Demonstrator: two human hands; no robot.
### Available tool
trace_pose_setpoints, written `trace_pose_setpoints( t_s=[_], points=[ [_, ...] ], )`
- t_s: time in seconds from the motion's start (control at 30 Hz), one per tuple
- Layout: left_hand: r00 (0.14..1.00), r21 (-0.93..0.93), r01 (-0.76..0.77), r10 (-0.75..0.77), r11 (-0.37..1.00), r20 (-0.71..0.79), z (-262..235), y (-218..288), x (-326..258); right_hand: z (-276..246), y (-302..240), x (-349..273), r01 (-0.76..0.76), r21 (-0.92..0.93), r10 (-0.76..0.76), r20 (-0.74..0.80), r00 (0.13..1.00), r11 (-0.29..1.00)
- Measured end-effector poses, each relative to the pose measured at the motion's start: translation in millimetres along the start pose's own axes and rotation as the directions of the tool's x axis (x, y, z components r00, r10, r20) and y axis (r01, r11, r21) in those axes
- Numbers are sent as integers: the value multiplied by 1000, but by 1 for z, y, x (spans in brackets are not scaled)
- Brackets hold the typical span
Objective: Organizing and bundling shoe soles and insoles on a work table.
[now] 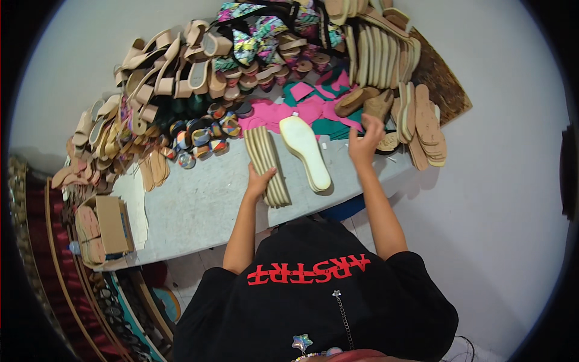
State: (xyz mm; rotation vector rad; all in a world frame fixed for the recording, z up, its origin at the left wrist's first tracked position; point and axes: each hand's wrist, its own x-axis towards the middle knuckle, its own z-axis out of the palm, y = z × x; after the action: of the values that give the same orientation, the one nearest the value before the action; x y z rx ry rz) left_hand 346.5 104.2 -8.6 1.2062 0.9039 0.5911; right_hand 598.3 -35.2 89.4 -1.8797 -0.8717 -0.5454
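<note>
My left hand [259, 183] is closed around the lower part of a row of cream shoe insoles [265, 163], set on edge side by side on the table. Just to their right, a pale cream insole [300, 143] lies flat, its wide toe end away from me; its thick edge suggests others under it. My right hand [365, 142] is raised at the right, fingers bent and apart, with nothing visible in it. Beyond that hand are brown foot-shaped shoe forms [378, 106], and a round-ended beige piece [388, 143] shows beside the wrist.
Pink cut material [265, 114] and green pieces lie behind the insoles. Heeled sandals [199, 75] are heaped along the back left of the grey table [187, 208]. Stacked tan soles [429, 130] stand far right. A cardboard box [113, 224] sits near left.
</note>
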Motion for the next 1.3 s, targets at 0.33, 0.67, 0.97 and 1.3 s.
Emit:
trace_pose_setpoints(
  t_s=[0.33,0.67,0.97,1.3],
  points=[
    [1000,81,-14,12,997,23,-1,-2,2,-48,105,36,-482,-592,550,-77,832,646],
    [1000,79,7,-6,997,-14,7,3,3,-51,126,24,-437,-231,405,-171,898,869],
    [1000,69,-22,23,997,-20,8,-3,9,-47,66,16,-247,308,349,-340,873,919],
    [999,-16,-31,30,999,-20,9,-6,13,6,5,46,-524,818,427,397,812,236]
  ],
)
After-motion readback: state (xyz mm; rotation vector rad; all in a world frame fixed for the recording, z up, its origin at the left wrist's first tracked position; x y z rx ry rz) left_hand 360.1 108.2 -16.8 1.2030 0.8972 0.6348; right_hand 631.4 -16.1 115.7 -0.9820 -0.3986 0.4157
